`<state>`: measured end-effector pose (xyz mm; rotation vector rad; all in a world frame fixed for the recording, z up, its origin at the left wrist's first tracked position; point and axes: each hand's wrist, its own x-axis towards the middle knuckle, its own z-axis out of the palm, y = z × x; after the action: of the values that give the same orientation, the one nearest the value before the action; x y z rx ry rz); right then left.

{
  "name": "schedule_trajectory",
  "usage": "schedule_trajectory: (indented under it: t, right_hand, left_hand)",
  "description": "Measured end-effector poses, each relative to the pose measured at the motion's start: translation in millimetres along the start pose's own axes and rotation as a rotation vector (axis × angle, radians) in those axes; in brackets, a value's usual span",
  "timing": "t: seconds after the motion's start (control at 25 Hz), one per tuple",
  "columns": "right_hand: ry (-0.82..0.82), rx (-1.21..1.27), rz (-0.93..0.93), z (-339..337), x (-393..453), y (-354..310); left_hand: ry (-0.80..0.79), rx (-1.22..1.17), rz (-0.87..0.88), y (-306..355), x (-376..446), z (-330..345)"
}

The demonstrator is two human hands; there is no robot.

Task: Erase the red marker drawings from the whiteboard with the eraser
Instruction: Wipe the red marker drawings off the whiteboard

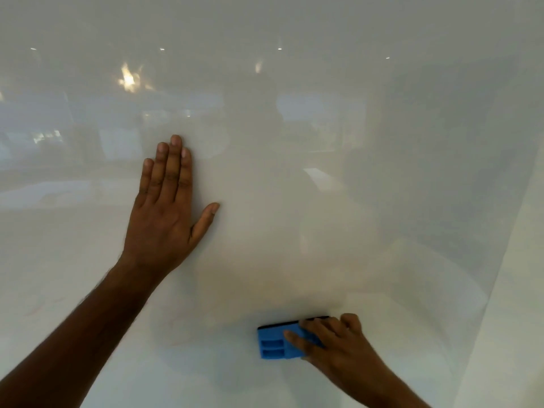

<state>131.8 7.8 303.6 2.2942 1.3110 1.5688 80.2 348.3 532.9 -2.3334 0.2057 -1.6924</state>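
Right hand [332,337] grips eraser [276,343] against whiteboard [294,172]; left hand [167,207] lies flat.

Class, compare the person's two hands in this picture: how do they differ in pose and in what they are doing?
The left hand lies flat with straight fingers; the right hand curls round the blue eraser. The left hand holds nothing; the right grips a tool. The left sits higher on the whiteboard, the right lower. Both are against the board.

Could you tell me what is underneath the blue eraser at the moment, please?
The eraser, gripped by the right hand, lies against the whiteboard. The board around it looks white, with only faint smudges. Whether red marker remains beneath it cannot be seen.
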Motion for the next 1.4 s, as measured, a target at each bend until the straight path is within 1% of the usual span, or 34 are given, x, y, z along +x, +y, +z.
schedule_trajectory:
  t: [0.08,0.12,0.24,0.28,0.36,0.44,0.52,0.64,0.72,0.8,0.88,1.0,1.04,1.12,1.16,1.24,1.32,1.4]
  right_hand:
    - [0.052,-0.047,0.016,-13,6,23]
    - [0.089,-0.053,0.056,-23,18,35]
    - [0.174,-0.034,0.272,-53,73,61]
    - [0.185,0.003,0.327,-59,93,63]
    - [0.212,0.065,0.369,-61,129,50]
    - [0.223,0.064,0.321,-55,150,24]
    - [0.191,0.055,0.213,-39,149,-8]
    - [0.053,0.070,0.015,-10,104,-39]
    - [-0.004,0.068,-0.056,-2,66,-34]
    - [0.009,0.032,-0.045,-8,44,-13]
    - [0.065,-0.009,0.036,-24,48,12]
    - [0.141,-0.040,0.222,-51,90,38]
    - [0.167,-0.023,0.271,-55,107,39]
    - [0.210,0.026,0.309,-52,140,25]
    - [0.214,0.041,0.299,-49,152,12]
    - [0.180,0.041,0.197,-34,156,-21]
    - [0.106,0.044,0.075,-12,134,-50]
    - [0.022,0.024,-0.029,5,96,-64]
  left_hand:
    - [-0.005,-0.005,0.005,-1,0,0]
    - [-0.006,-0.004,0.005,-1,0,0]
    - [0.004,-0.010,0.008,-2,0,-1]
    - [0.010,-0.011,0.014,-2,0,-1]
    - [0.006,-0.012,0.026,-4,1,-1]
    - [-0.003,-0.022,0.044,-8,0,-2]
    - [-0.015,-0.017,0.066,-15,-1,-3]
    - [-0.028,-0.001,0.085,-29,-8,-8]
    - [-0.014,-0.005,0.051,-48,-12,-14]
    - [-0.011,-0.009,-0.010,-74,-14,-23]
    - [-0.028,0.013,-0.054,-99,-16,-31]
    - [-0.027,0.000,-0.073,-110,-16,-33]
    - [-0.017,-0.013,-0.079,-109,-16,-32]
    - [-0.007,-0.021,-0.091,-105,-17,-29]
    - [-0.004,-0.018,-0.088,-105,-18,-28]
    - [0.004,-0.003,-0.069,-108,-19,-28]
    - [0.008,0.009,-0.046,-112,-20,-27]
    - [0.014,0.012,-0.042,-113,-21,-26]
